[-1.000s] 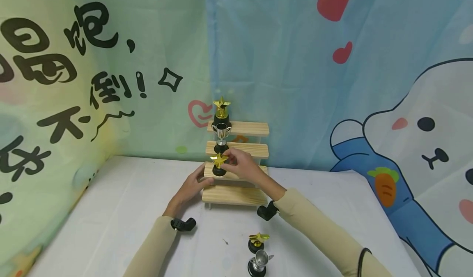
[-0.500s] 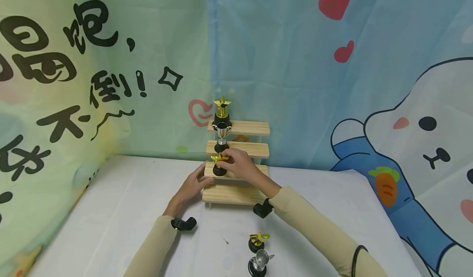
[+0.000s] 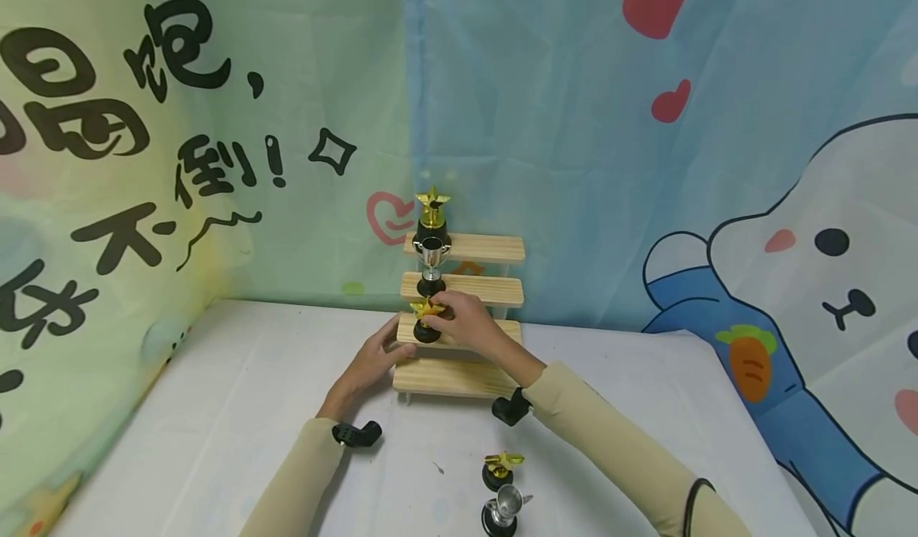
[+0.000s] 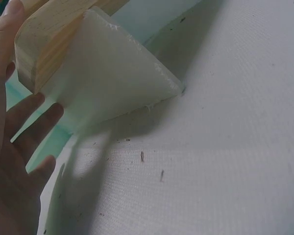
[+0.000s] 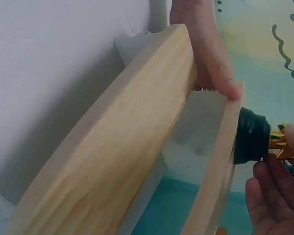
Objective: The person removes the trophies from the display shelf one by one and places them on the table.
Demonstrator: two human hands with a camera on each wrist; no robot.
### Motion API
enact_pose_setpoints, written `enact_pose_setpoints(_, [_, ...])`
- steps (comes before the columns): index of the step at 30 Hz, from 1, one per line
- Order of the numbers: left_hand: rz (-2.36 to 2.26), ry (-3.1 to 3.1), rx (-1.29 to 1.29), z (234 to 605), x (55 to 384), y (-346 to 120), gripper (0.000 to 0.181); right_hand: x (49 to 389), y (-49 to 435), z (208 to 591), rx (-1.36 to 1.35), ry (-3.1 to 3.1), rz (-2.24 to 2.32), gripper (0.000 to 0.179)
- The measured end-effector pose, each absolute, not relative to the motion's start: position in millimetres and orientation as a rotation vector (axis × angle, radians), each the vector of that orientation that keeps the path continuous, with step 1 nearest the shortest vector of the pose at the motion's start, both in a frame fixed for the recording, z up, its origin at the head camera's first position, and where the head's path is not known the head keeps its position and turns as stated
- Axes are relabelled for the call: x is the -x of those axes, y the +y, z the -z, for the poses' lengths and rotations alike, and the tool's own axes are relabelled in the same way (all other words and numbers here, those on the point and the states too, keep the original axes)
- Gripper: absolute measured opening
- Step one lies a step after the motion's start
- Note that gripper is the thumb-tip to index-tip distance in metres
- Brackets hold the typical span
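Note:
A small gold star trophy [image 3: 426, 332] with a black base stands near the left end of the second-lowest step of a wooden tiered shelf [image 3: 452, 378]. My right hand [image 3: 469, 323] pinches its gold star; in the right wrist view the black base [image 5: 251, 136] meets the board. At the shelf's left end is my left hand [image 3: 369, 363], its thumb touching the board's end in the right wrist view. In the left wrist view its fingers [image 4: 36, 129] are spread loosely beside the board and the whitish side panel [image 4: 108, 73].
Above stand a silver cup trophy [image 3: 431, 262] and, on the top step, another gold star trophy [image 3: 432, 218]. Nearer on the white tablecloth [image 3: 215, 441] are a gold star trophy [image 3: 499, 472] and a silver cup trophy [image 3: 504, 509]. A printed cloth [image 3: 531, 123] hangs behind.
Since a second ago, my right hand has shifted slightly left around the star, covering more of it, and its forearm has moved left. My left hand stays at the shelf's end.

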State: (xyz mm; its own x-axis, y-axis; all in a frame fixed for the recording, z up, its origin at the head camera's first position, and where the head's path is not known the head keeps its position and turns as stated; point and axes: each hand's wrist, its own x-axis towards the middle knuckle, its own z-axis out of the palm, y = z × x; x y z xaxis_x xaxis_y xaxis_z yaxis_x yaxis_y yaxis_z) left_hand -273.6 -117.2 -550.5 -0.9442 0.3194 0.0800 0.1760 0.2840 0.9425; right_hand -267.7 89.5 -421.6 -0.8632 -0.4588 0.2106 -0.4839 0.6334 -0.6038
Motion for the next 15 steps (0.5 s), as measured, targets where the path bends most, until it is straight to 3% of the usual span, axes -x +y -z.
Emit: enact_pose_setpoints(15, [-1.754,2.404,-0.461,549.2,272.3,-119.7,0.078,232.5,101.9,410.1,-0.976,-2.747,-1.161,0.018])
